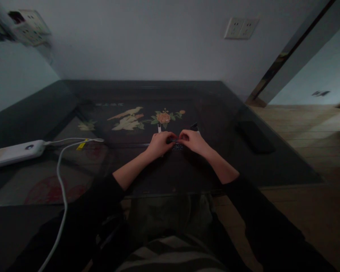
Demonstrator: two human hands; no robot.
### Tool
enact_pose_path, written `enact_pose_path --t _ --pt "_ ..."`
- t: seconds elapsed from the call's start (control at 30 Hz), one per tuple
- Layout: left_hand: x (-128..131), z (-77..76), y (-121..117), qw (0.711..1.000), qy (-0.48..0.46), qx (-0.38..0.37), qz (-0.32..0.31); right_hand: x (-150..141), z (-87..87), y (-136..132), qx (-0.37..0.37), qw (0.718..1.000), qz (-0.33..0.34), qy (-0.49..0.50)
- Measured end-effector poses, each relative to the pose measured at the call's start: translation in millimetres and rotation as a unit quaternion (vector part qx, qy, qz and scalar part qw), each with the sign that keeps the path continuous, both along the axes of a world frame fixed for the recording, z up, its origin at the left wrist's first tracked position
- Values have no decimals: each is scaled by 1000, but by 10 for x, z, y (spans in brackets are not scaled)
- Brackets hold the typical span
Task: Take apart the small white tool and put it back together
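Note:
My left hand (160, 143) and my right hand (193, 139) meet above the dark tabletop, the fingers of each pinched together. Between their fingertips is a small dark object (174, 141), too dim and too covered by the fingers to name. Just beyond my left hand a narrow whitish piece (159, 127) lies on the table. A small black piece (194, 125) with a pale edge shows behind my right hand, which partly hides it.
The dark glossy table (170, 181) bears a bird-and-flower picture. A white power strip (17, 153) lies at the left with a white cable (62, 181) and yellow tag (81, 146). A black phone-like slab (255, 136) rests at the right. Behind is a wall with sockets (241, 28).

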State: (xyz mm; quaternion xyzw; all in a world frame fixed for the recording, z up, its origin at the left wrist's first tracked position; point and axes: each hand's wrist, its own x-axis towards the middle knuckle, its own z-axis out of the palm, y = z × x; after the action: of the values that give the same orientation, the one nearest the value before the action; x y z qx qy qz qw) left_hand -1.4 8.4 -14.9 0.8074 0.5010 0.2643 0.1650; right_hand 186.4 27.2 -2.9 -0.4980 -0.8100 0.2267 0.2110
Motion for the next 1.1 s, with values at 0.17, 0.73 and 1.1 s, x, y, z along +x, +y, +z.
enact_pose_path --t 0.17,0.73,1.1 --pt "-7 2 6 1000 11 5 16 54 32 -27 51 997 46 26" --pt "-27 52 -38 998 46 4 -44 446 122 80 45 964 -216 -151" --pt "-15 68 -71 995 87 -13 -47 391 75 85 10 969 -179 -170"
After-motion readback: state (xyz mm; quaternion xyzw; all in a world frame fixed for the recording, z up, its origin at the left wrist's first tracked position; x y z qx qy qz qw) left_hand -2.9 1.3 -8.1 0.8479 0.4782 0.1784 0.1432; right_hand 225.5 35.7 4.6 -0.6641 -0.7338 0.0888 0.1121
